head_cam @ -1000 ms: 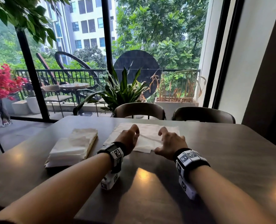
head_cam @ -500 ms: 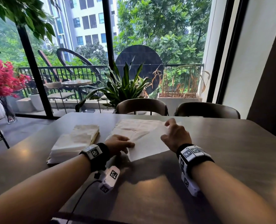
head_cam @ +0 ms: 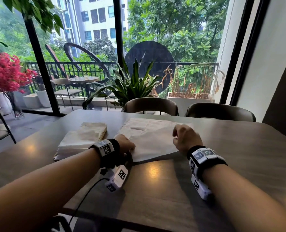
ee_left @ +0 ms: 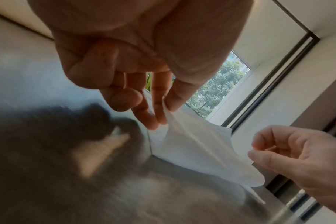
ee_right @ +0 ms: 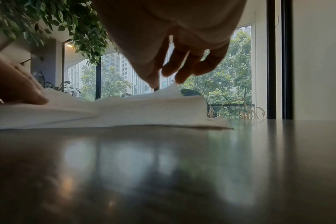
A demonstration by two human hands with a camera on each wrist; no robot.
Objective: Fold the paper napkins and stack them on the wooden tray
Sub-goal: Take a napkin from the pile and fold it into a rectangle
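A white paper napkin [head_cam: 152, 139] lies spread on the dark table [head_cam: 155, 190] in front of me. My left hand [head_cam: 127, 145] pinches its near left corner between thumb and fingers, shown close in the left wrist view [ee_left: 161, 115]. My right hand [head_cam: 182, 139] is over the right side of the sheet with fingers curled. In the right wrist view, that right hand [ee_right: 163, 81] pinches a raised edge of the napkin [ee_right: 125, 110]. Left of the sheet is a stack of napkins [head_cam: 78, 141] with the wooden tray's edge [head_cam: 104, 133] showing under it.
Two dark chairs [head_cam: 151, 106] [head_cam: 221, 111] stand at the table's far side, with a potted plant [head_cam: 132, 87] and a glass wall behind. A black cable [head_cam: 85, 195] runs from my left wrist over the table's near edge.
Both hands have drawn back toward me and the napkin's near edge has come with them. My left hand went from resting on the sheet to pinching its near left corner.
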